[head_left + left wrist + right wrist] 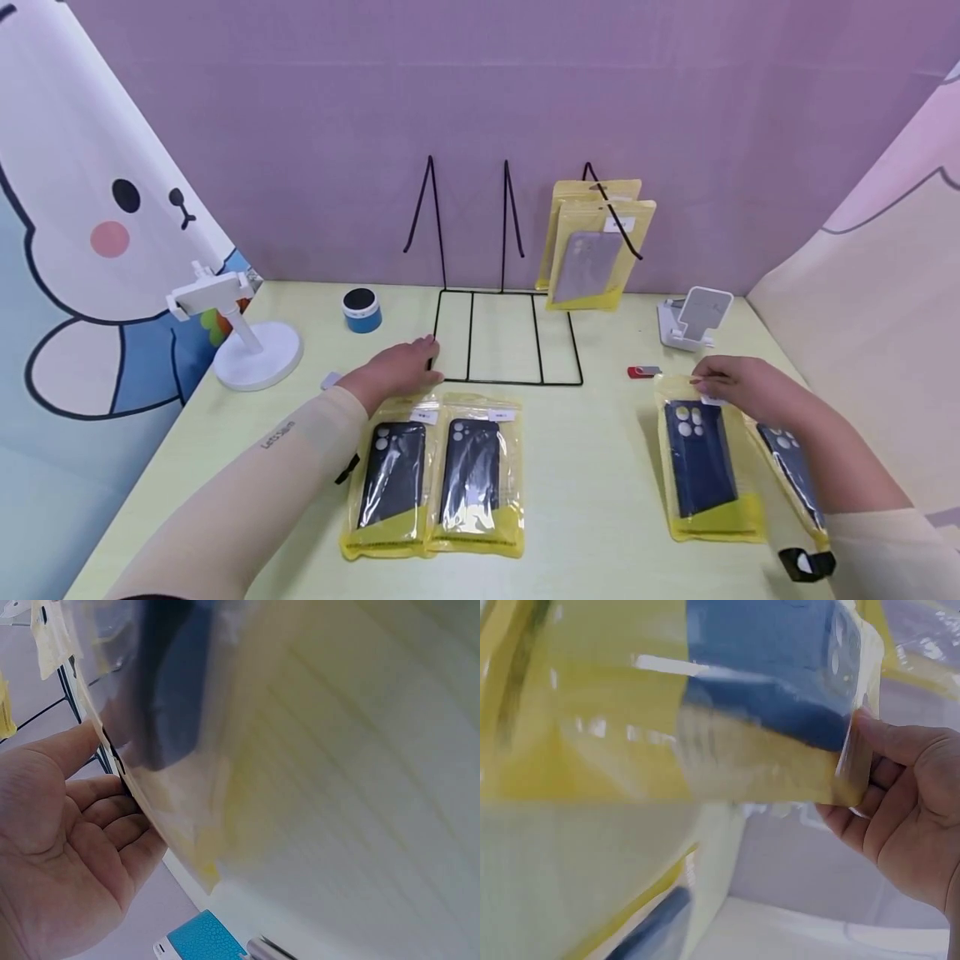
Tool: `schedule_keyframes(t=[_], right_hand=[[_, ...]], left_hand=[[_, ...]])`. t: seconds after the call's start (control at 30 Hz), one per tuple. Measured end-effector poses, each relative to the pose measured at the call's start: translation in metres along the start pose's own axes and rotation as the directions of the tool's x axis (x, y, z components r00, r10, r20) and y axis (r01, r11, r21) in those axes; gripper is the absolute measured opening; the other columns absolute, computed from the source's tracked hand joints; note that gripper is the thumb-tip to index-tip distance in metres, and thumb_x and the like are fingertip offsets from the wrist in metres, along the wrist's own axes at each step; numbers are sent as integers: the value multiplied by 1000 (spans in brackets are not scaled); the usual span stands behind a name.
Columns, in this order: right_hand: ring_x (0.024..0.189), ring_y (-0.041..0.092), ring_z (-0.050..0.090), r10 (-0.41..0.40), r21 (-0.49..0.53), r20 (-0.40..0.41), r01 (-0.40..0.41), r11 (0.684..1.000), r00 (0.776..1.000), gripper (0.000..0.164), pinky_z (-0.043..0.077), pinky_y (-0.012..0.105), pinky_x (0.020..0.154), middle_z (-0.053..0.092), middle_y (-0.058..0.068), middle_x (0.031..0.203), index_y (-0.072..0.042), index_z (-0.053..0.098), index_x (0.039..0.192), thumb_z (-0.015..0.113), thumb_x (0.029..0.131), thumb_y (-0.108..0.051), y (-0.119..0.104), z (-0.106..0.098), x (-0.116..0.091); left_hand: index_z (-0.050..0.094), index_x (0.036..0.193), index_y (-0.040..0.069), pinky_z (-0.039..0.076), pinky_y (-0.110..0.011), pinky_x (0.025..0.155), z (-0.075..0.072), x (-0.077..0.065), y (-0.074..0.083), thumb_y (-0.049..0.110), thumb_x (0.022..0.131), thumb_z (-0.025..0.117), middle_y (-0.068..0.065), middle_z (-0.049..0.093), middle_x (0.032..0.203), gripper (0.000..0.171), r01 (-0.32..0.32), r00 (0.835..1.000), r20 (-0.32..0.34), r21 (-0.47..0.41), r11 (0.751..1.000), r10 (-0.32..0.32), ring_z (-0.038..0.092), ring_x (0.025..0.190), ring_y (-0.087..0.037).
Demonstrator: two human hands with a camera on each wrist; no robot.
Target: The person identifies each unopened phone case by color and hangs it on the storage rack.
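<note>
Gripping the yellow packet (703, 467) at four o'clock by its top, the right hand (742, 387) should hold it square; the left hand's (397, 368) grip cannot be determined.

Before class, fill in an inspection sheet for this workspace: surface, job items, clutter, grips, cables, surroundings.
Surface: pale tabletop.
Job items: black wire rack, yellow packages hanging at its right; two packaged phone cases lying in front.
Clutter: blue cylinder, red USB stick, two white phone stands.
Left grip: at rack's front left corner; hold unclear.
Right grip: pinches another packaged case near its top.
Cables: nothing seen.
Surroundings: purple backdrop, cartoon sheet at left.
</note>
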State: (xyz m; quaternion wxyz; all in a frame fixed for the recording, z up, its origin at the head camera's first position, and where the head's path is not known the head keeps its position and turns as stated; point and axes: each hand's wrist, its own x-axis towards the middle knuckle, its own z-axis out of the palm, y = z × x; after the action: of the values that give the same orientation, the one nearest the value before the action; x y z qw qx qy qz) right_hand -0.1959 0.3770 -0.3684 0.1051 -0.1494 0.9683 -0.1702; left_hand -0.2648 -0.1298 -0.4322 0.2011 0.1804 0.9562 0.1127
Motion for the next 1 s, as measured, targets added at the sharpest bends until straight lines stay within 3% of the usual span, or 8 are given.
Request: schedule_keyframes(t=[0.23, 0.47, 0.57, 0.73, 1.0], right_hand=[[86, 7, 60, -96, -31, -115, 93, 995, 989, 10, 54, 27, 72, 69, -6, 95, -16, 68, 105, 63, 97, -20, -36, -11, -4], [83, 9, 61, -126, 2, -174, 129, 992, 977, 10, 55, 26, 72, 69, -8, 93, -20, 67, 105, 62, 98, -25, -79, -21, -8], [75, 7, 59, -170, 28, -225, 181, 983, 959, 3, 52, 24, 66, 67, -10, 85, -23, 65, 100, 64, 96, -23, -92, -21, -8], [72, 5, 58, -238, 46, -298, 263, 964, 924, 11, 51, 22, 62, 64, -11, 82, -26, 63, 93, 70, 92, -18, -110, -21, -5], [67, 6, 52, -319, 21, -371, 351, 936, 872, 9, 46, 22, 59, 61, -11, 78, -22, 64, 91, 69, 92, -15, -141, -23, 8]], left_hand=[[21, 157, 7, 19, -47, 123, 2, 0, 0, 41, 102, 50, -13, 12, 165, 71, 1, 1000, -3, -8, 1000, -1, 15, 151, -32], [21, 157, 6, 18, -46, 123, 2, -1, 2, 41, 102, 50, -14, 12, 164, 71, 1, 1000, -6, -3, 1000, -1, 15, 151, -33], [21, 157, 6, 19, -46, 123, 1, -1, 2, 41, 102, 50, -14, 12, 164, 71, 4, 1000, -6, -1, 1000, -4, 15, 151, -33], [21, 157, 7, 19, -46, 123, 1, -1, 2, 41, 102, 49, -14, 13, 164, 70, 10, 1000, -7, -2, 1000, -10, 16, 151, -32], [21, 157, 8, 19, -47, 123, 2, 0, 0, 41, 102, 49, -12, 11, 165, 70, 17, 1000, -4, -5, 1000, -17, 15, 151, -32]])
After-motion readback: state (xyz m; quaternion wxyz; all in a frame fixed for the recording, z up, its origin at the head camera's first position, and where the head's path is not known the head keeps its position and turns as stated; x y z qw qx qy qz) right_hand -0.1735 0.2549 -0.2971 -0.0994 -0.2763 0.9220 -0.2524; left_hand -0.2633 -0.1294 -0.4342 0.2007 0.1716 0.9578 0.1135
